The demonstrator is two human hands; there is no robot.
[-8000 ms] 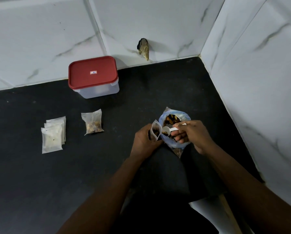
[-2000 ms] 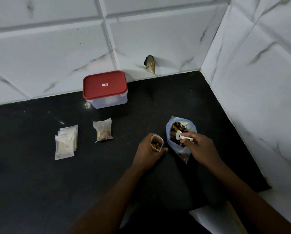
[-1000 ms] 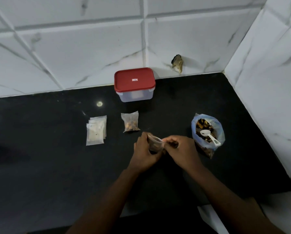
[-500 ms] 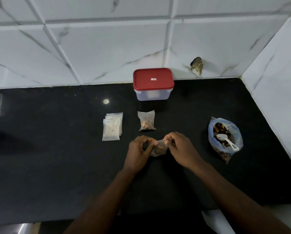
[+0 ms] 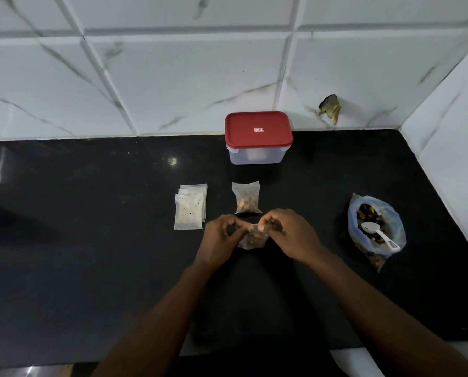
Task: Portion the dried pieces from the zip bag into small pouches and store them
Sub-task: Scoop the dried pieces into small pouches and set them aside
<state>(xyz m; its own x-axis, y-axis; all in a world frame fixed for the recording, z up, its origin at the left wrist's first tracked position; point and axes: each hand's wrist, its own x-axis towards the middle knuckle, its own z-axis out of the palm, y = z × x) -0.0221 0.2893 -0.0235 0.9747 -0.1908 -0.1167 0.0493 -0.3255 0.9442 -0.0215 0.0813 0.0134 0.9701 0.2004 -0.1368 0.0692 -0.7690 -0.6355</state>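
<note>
A small clear pouch (image 5: 254,238) with brown dried pieces hangs between my two hands over the black counter. My left hand (image 5: 222,238) pinches its top left edge and my right hand (image 5: 287,232) pinches its top right edge. Just behind it lies a filled small pouch (image 5: 246,198). A stack of empty small pouches (image 5: 190,210) lies to the left. The open zip bag (image 5: 377,227) of dried pieces sits at the right, with a white scoop (image 5: 378,235) resting inside it.
A clear storage box with a red lid (image 5: 258,137) stands at the back against the tiled wall. The black counter (image 5: 91,254) ends at a tiled side wall on the right. A brown chipped spot (image 5: 330,108) marks the back wall.
My right hand left the scoop in the zip bag and joined my left hand on the small pouch. Both hands carried the pouch left to the counter's middle.
</note>
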